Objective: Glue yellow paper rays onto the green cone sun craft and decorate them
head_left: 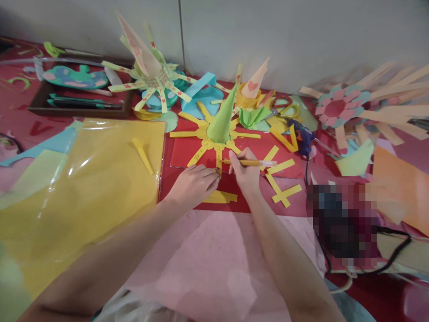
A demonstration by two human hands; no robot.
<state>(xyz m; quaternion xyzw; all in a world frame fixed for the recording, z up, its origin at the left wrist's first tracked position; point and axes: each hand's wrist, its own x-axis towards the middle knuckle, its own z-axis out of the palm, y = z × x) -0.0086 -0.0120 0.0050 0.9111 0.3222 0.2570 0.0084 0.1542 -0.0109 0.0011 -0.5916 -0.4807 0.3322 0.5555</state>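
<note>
A pointed green paper cone [223,118] rises from a scalloped yellow paper base with strips spreading out all round. Letters and a star are drawn on two of its front strips. My right hand [246,174] is closed around a gold-coloured pen [250,163], whose tip meets the yellow paper strip [219,154] pointing toward me. The fingers of my left hand [196,183] are closed at the near end of that same strip, holding it steady. Beneath lies a red sheet [181,150], and loose yellow strips [281,167] lie right of my right hand.
Other paper cone pieces [154,76] stand along the wall. A dark tray [80,109] holds tools at the back left. Scissors [290,109] and a blue glue gun [301,136] lie to the right. A yellow sheet [117,179] covers the left side.
</note>
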